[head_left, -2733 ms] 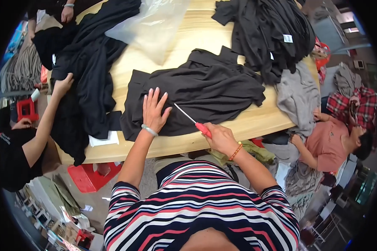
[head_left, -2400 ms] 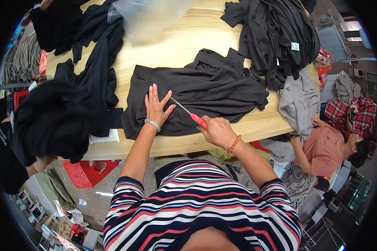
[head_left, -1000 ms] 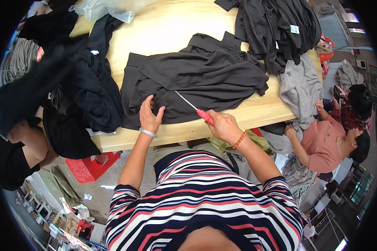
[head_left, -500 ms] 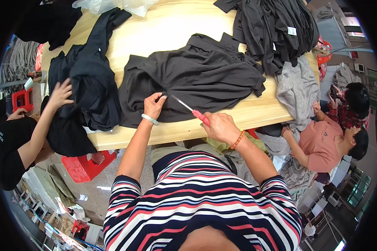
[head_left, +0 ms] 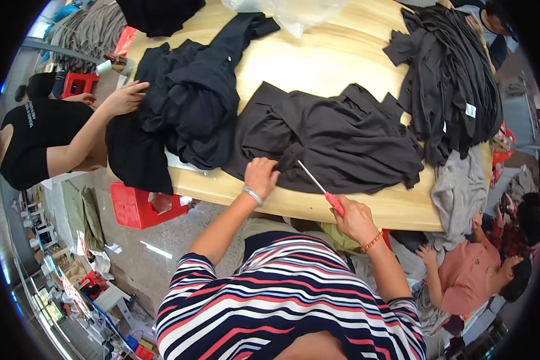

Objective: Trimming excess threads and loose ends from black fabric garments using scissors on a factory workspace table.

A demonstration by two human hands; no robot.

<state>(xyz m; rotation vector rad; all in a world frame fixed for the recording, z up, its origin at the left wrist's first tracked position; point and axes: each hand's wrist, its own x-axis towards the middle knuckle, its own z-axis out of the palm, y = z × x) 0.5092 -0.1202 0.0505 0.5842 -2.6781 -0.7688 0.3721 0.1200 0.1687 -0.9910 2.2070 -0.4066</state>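
Note:
A dark charcoal knit garment [head_left: 336, 141] lies rumpled across the table in front of me. At its near left edge, my left hand [head_left: 261, 175] is closed on a bit of the cloth, fingers bent. My right hand [head_left: 355, 217] grips the pink-red handle of a slim hook-like tool [head_left: 313, 178]. The tool's thin metal shaft points up and left, its tip over the garment near my left fingers. Whether the tip touches the cloth, I cannot tell. Just left of the garment sits a bunched navy garment [head_left: 192, 90].
A heap of dark garments [head_left: 453, 78] with white tags covers the table's far right, above a light grey knit [head_left: 462, 186]. Clear plastic [head_left: 297, 15] lies at the far edge. Co-workers sit left and right; one's hand [head_left: 128, 98] rests by the navy garment. A red stool [head_left: 144, 206] stands below left.
The whole view has swung, so the table sits lower and further right. The co-worker's hand at left has come down by the navy garment. My hands keep their holds.

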